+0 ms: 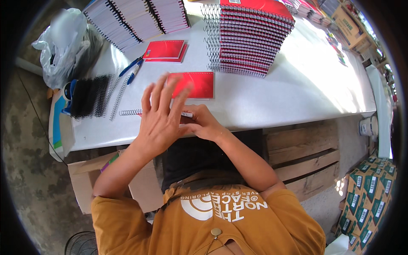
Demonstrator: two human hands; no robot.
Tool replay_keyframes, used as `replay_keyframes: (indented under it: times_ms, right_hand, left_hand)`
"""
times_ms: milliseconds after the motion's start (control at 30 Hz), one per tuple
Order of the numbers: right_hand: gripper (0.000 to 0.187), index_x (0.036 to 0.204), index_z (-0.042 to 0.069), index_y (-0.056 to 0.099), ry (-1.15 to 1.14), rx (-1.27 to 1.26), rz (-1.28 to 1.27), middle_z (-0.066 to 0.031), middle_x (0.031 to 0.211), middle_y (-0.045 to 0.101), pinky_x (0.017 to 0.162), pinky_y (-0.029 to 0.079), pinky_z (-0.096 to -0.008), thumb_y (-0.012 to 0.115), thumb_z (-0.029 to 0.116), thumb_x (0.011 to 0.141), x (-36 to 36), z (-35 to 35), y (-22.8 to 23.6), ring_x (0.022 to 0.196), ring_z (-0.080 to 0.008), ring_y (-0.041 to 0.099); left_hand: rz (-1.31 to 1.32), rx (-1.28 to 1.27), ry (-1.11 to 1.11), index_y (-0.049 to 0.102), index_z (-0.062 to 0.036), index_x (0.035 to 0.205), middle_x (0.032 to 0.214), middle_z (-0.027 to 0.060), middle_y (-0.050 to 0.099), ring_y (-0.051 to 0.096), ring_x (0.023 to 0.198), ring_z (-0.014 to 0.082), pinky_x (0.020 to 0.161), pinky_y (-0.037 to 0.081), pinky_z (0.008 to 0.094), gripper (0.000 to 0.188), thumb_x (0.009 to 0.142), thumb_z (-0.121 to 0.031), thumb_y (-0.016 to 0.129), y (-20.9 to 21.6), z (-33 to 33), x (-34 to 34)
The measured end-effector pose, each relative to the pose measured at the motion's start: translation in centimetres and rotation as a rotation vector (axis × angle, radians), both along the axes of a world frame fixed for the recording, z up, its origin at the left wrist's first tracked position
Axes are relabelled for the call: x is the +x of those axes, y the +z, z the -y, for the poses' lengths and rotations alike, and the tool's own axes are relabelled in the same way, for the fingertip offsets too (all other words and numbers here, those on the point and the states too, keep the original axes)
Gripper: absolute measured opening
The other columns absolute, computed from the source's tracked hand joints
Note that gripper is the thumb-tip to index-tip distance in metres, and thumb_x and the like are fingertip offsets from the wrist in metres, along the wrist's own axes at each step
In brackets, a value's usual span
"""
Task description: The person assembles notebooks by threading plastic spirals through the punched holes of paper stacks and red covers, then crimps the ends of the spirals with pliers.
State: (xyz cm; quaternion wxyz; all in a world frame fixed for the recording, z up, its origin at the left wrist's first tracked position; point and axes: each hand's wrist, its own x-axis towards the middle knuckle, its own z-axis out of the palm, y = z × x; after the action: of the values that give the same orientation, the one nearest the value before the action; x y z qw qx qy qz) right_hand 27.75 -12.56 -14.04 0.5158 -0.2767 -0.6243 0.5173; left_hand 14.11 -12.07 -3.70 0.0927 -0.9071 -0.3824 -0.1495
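Note:
At the table's near edge my right hand [200, 122] grips a small notebook, seen nearly edge-on and mostly hidden behind my hands. A wire-like spiral coil [129, 112] sticks out from its left end. My left hand [159, 117] is raised over the notebook with its fingers spread, slightly blurred; no object shows in it. Just beyond my fingers lies a red-covered notebook [197, 85] with a row of holes along its top edge. Farther back are two overlapping red notebooks [163, 49]. Blue-handled pliers [131, 70] rest left of them.
Loose black spiral coils [89, 97] lie at the left, near a plastic bag [61, 49]. A tall stack of red spiral notebooks [250, 40] and thick piles of bound pages [136, 19] stand at the back. Below are a cardboard box [95, 170] and wooden pallet [306, 148].

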Motion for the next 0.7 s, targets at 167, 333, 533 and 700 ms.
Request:
replay_keyframes:
  times_ms: [167, 333, 533, 700]
  right_hand:
    - [0.029, 0.103, 0.001, 0.061, -0.149, 0.094, 0.182, -0.0203, 0.087, 0.064, 0.069, 0.049, -0.0309, 0.059, -0.003, 0.075, -0.9, -0.2, 0.5, 0.076, -0.0264, 0.065]
    - [0.023, 0.098, 0.001, 0.062, -0.095, -0.049, 0.220, -0.0200, 0.084, 0.064, 0.065, 0.048, -0.0333, 0.058, -0.001, 0.076, -0.3, 0.3, 0.8, 0.073, -0.0325, 0.063]
    - [0.019, 0.095, 0.003, 0.063, -0.103, 0.184, 0.286, -0.0175, 0.084, 0.065, 0.065, 0.048, -0.0329, 0.058, -0.002, 0.078, -0.6, -0.1, 0.4, 0.075, -0.0305, 0.063]
    - [0.015, 0.091, 0.005, 0.064, -0.086, -0.016, 0.109, -0.0161, 0.081, 0.064, 0.065, 0.047, -0.0370, 0.061, 0.001, 0.077, -0.7, 0.3, 1.3, 0.073, -0.0325, 0.061]
  left_hand:
    - [0.116, -0.076, -0.118, 0.009, 0.0119, 0.138, 0.143, 0.0354, 0.008, 0.004, 0.133, 0.0514, 0.102, -0.003, 0.0644, 0.108, 0.077, -0.074, 0.033, -10.0, 5.5, -2.8]
    - [-0.096, 0.018, 0.042, 0.032, -0.0008, 0.135, 0.139, 0.0207, 0.031, 0.024, 0.132, 0.0360, 0.104, 0.012, 0.0563, 0.071, 0.081, -0.038, 0.060, -3.2, 2.3, -1.1]
    - [0.081, -0.263, 0.015, 0.062, -0.0112, 0.091, 0.086, 0.0028, 0.062, 0.059, 0.085, 0.0225, 0.089, 0.037, 0.0374, 0.021, 0.073, -0.019, 0.069, 0.7, 0.5, -1.5]
    - [0.086, -0.214, -0.062, 0.063, -0.0106, 0.085, 0.079, 0.0013, 0.062, 0.058, 0.078, 0.0217, 0.085, 0.038, 0.0356, 0.016, 0.072, -0.016, 0.070, 1.5, 0.3, -1.6]
